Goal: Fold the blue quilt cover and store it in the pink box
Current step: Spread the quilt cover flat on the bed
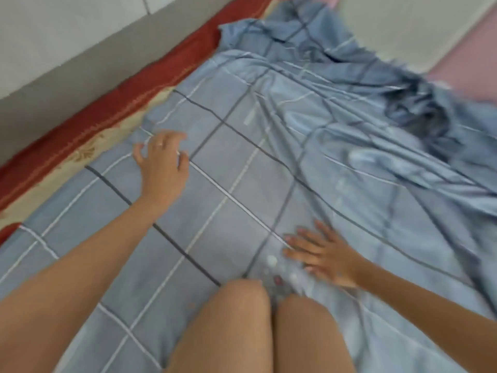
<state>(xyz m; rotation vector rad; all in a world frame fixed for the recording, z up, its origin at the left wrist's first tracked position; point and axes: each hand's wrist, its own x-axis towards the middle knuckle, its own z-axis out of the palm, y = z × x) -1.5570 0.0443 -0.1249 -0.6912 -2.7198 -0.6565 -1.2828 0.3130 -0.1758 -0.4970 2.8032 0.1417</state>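
While the blue quilt cover (242, 162) lies spread over a floor mat (88, 141) with a red border and a beige flowered field, we see a person kneeling on its near edge, both bare knees (236, 305) pressed onto the cloth. The cover is checked with dark and white lines. Its near and left part lies fairly flat; its right and far part is rumpled into long creases and bunched in a heap toward the far right.

We find the left hand (161, 162) at the left of the cover, near the mat's beige strip, its grip apart: the fingers are spread and lightly bent, holding nothing. A ring (160, 144) shows on one finger. We cannot tell whether its fingertips touch the cloth.

The right hand (325, 255) lies just beyond the right knee, its grip also apart, fingers straight and fanned flat on the cover.

At the far right a pink surface (470, 60) shows beyond the bunched cloth; blur keeps us from telling what it is. A grey wall base (80, 57) runs along the mat's left side.
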